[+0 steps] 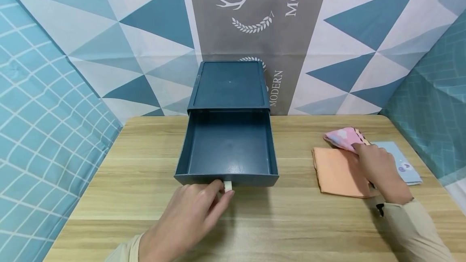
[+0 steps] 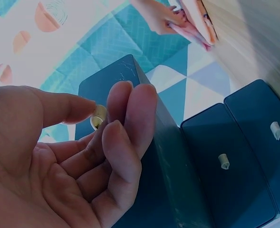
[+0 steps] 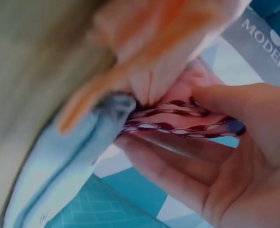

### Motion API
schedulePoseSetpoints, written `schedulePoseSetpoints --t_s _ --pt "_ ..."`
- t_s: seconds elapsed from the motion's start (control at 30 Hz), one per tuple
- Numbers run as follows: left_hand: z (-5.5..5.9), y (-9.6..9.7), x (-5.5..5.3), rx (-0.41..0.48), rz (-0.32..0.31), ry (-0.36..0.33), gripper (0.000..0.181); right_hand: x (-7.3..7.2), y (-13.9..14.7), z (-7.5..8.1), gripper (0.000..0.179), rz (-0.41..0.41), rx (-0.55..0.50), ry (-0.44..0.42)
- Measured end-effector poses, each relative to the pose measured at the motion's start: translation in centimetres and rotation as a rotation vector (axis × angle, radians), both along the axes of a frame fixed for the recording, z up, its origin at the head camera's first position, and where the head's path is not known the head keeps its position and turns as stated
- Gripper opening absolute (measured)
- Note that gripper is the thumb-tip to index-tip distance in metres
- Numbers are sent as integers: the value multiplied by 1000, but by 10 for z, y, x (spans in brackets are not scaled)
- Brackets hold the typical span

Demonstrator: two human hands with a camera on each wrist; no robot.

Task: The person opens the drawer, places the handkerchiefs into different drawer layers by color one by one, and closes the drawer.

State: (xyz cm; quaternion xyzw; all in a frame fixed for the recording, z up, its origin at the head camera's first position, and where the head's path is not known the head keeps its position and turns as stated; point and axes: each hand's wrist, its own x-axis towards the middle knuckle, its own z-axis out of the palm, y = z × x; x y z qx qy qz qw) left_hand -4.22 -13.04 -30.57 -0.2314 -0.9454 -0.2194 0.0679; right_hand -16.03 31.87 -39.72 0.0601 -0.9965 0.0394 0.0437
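A dark blue drawer stands pulled out at the middle of the table, its inside bare. My left hand pinches the small pale knob on its front between thumb and fingers; the left wrist view shows this knob from beneath. Over on the right, my right hand grips a folded pink patterned cloth by its edge. Dark red and white trim on the pink cloth shows between thumb and fingers in the right wrist view. An orange folded cloth lies beneath that hand.
Beyond the orange cloth lies a light blue folded cloth with a small print. The cabinet stands at the table's back edge, against a patterned backdrop. More closed drawers with pale knobs appear in the left wrist view.
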Motion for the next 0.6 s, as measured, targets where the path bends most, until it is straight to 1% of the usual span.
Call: schedulePoseSetpoints --t_s 0.07,0.2,0.3,0.47,0.6 --pt "0 0 0 -1 0 -10 34 0 3 3 23 -6 -18 23" --pt "1 0 0 -1 -4 -23 35 0 7 8 15 2 -50 109" --pt "1 0 -1 -2 -6 -27 34 2 9 10 13 24 -67 195" --pt "1 -1 -1 -5 -8 -28 33 4 8 17 16 44 -89 272" --pt "1 0 0 2 -19 -26 34 9 7 23 11 79 -120 342"
